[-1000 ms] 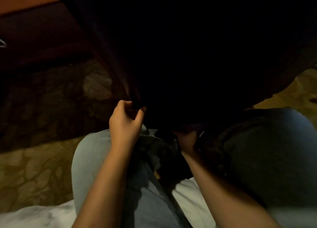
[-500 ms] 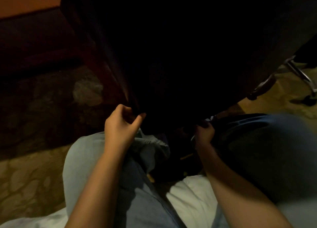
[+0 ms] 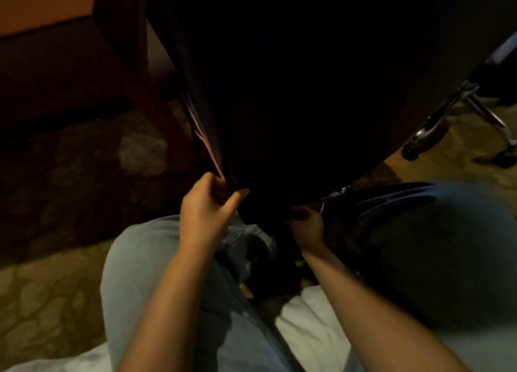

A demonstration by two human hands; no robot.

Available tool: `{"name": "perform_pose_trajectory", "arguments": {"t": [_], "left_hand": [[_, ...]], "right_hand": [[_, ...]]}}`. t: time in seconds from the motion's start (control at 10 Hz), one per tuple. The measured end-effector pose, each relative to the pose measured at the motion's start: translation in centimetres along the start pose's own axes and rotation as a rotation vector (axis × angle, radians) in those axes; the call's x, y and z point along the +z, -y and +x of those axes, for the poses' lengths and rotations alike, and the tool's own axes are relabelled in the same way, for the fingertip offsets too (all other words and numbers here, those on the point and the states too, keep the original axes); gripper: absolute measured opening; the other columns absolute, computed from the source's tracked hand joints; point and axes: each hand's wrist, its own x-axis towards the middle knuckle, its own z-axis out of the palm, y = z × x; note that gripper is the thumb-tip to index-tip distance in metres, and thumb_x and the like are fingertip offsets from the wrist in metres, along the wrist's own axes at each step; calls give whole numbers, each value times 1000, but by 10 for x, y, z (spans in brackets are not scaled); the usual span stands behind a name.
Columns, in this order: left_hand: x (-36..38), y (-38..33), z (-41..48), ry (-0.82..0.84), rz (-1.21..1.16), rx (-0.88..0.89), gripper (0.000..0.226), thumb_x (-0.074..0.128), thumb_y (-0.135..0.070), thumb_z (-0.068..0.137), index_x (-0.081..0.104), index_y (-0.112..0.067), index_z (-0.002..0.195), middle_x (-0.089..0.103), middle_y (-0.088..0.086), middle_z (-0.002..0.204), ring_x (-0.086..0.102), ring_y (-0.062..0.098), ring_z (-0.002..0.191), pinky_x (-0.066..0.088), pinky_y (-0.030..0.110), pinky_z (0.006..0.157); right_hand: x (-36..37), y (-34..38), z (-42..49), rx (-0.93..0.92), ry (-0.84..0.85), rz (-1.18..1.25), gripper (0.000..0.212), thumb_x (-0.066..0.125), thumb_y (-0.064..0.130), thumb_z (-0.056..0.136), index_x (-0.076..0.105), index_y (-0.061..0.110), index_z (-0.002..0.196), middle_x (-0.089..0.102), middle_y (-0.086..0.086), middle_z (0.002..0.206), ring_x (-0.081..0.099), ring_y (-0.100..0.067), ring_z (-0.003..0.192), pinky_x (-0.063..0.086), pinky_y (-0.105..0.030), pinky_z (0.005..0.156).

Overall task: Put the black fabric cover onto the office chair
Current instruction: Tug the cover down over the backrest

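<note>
The black fabric cover (image 3: 307, 92) fills the upper middle of the dim view, stretched over the bulk of the office chair, whose chrome legs (image 3: 436, 120) show at the right. My left hand (image 3: 207, 212) pinches the cover's lower left edge between thumb and fingers, where a pinkish seam runs up. My right hand (image 3: 306, 226) grips the cover's bottom edge lower and to the right, fingers curled under the dark cloth. Most of the chair is hidden by the cover and the darkness.
My knees in light blue jeans (image 3: 145, 259) frame the hands, and I sit on white bedding (image 3: 307, 315). Patterned brownish carpet (image 3: 42, 301) lies at the left. Dark wooden furniture (image 3: 56, 64) stands at the upper left. A chair caster (image 3: 408, 150) rests on the floor at the right.
The view has shifted so the chair's chrome legs appear at the right. My right hand has moved right and up along the cover's bottom edge. My left hand keeps its pinch.
</note>
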Motion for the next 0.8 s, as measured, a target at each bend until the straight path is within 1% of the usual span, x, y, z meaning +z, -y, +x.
{"name": "perform_pose_trajectory", "arguments": {"t": [0.1, 0.2, 0.3, 0.4, 0.5, 0.6, 0.7, 0.8], "left_hand": [[0, -1, 0, -3, 1, 6, 30, 78, -33, 77, 55, -15, 79, 55, -7, 73, 53, 5, 67, 46, 31, 61], [0, -3, 1, -6, 22, 23, 31, 77, -34, 77, 54, -14, 78, 54, -7, 71, 52, 6, 65, 44, 31, 60], [0, -3, 0, 5, 23, 17, 31, 77, -35, 78, 54, -15, 78, 55, -6, 72, 53, 7, 65, 44, 31, 60], [-1, -5, -2, 4, 4, 11, 31, 75, -35, 78, 56, -11, 80, 56, -4, 72, 53, 10, 66, 45, 34, 61], [-1, -6, -3, -4, 16, -6, 31, 75, -34, 79, 56, -10, 82, 56, -3, 74, 53, 11, 67, 45, 33, 62], [0, -4, -3, -5, 14, -6, 30, 75, -35, 79, 55, -13, 82, 56, -5, 74, 52, 6, 66, 44, 30, 61], [1, -1, -3, 9, 9, 16, 30, 74, -36, 80, 54, -14, 83, 55, -5, 76, 52, 6, 68, 45, 31, 61], [3, 2, -2, 39, 17, 39, 31, 69, -40, 82, 55, -14, 91, 57, -3, 83, 55, 9, 73, 49, 36, 65]], "right_hand": [[-29, 6, 14, 63, -132, 120, 25, 66, -7, 81, 66, 3, 104, 66, -13, 95, 60, -21, 87, 50, -30, 80], [-42, 5, 25, 143, -206, 200, 29, 61, 0, 83, 62, 7, 111, 59, -4, 86, 57, -23, 83, 50, -38, 82], [-20, -1, 25, 116, -240, 249, 22, 63, -7, 76, 64, 10, 90, 59, -5, 77, 60, -27, 78, 50, -38, 78], [7, -5, 14, 147, -159, 201, 26, 59, -9, 83, 59, 17, 90, 58, -6, 91, 59, -21, 84, 49, -28, 76], [37, -8, 2, 258, -53, 192, 19, 55, -4, 89, 59, 1, 107, 54, -5, 94, 54, -14, 82, 45, -23, 75], [68, -15, -12, 280, 51, 203, 12, 44, 5, 93, 55, 3, 88, 52, -11, 88, 57, -19, 73, 43, -27, 72], [61, -9, -22, 228, 271, -71, 25, 65, 4, 84, 62, 4, 109, 60, -11, 100, 60, -23, 89, 45, -18, 67], [44, -9, -11, 243, 206, -22, 34, 70, 2, 81, 64, 5, 115, 66, -11, 108, 64, -27, 104, 53, -23, 74]]}}
